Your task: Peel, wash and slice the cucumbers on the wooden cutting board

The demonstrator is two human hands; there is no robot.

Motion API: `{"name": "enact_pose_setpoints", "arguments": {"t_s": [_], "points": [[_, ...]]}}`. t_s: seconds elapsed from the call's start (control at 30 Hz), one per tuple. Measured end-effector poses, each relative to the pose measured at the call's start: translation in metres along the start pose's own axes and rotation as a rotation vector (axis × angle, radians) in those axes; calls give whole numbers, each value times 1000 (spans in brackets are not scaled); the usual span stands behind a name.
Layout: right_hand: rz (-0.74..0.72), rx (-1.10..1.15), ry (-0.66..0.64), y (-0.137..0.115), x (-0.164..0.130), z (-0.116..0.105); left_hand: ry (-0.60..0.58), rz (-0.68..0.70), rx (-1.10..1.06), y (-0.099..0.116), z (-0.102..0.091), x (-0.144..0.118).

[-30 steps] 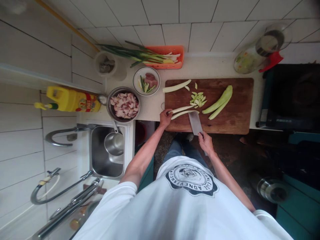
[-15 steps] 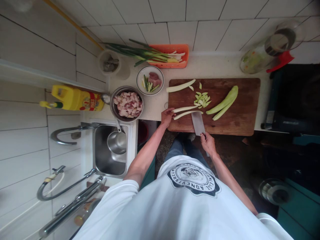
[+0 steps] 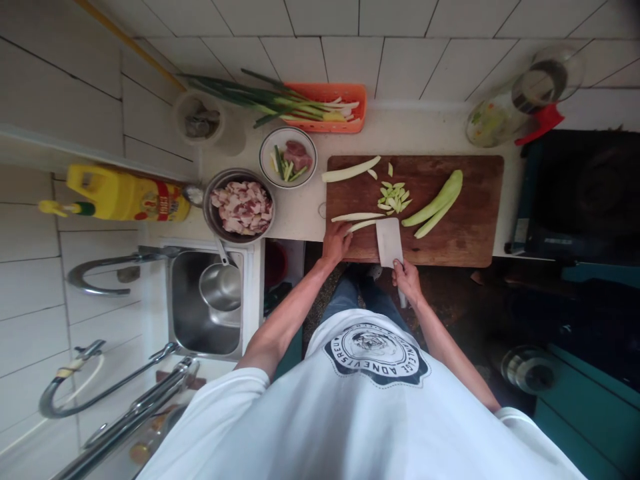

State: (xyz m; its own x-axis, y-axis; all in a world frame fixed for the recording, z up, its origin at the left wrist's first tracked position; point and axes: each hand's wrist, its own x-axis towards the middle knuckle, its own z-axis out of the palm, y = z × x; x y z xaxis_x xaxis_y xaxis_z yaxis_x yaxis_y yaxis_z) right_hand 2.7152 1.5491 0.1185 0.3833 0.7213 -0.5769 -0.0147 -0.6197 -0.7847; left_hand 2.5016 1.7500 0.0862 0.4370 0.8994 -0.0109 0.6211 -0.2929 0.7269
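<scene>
counter (image 3: 410, 137): pale, runs along the tiled wall; sink (image 3: 207, 303) at its left end with a ladle lying in it.
board (image 3: 465, 227): dark wood, lies on the counter between the pan and the stove.
oil bottle (image 3: 123, 195): yellow, on its side, left of the pan.
pan (image 3: 240, 208): metal, full of chopped raw meat, just left of the board.
basket (image 3: 333, 107): orange, at the wall, green onions lying across it.
bowl (image 3: 287, 159): small, white, a piece of meat and green bits inside, between basket and pan.
gourd halves (image 3: 436, 200): two long green pieces, right part of the board, touching each other.
slices (image 3: 394, 197): small green pile, mid-board, just above the cleaver.
strips (image 3: 359, 220): two pale strips, near-left of the board; a third lies apart at the far-left corner.
cleaver (image 3: 389, 241): blade flat-side up, near edge of the board, its tip touching the nearer strip.
right hand (image 3: 407, 280): fist wrapped round the cleaver handle.
left hand (image 3: 336, 241): fingers curled, tips pressing the strips' left ends.
</scene>
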Motion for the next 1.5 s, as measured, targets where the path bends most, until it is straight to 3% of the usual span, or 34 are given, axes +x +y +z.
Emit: {"name": "enact_pose_setpoints", "arguments": {"t_s": [0.13,0.27,0.5,0.77,1.5], "points": [[30,128,8,5,17,8,-50,13,-26,-2,10,-9],[46,190,-9,9,26,11,-56,-7,-29,-1,7,-8],[33,215,-38,3,30,13,37,-80,38,-3,5,-17],[32,215,11,6,29,21,55,-107,-4,-1,8,-17],[44,232,-118,9,19,32,83,-37,-37,-12,14,-17]]}}
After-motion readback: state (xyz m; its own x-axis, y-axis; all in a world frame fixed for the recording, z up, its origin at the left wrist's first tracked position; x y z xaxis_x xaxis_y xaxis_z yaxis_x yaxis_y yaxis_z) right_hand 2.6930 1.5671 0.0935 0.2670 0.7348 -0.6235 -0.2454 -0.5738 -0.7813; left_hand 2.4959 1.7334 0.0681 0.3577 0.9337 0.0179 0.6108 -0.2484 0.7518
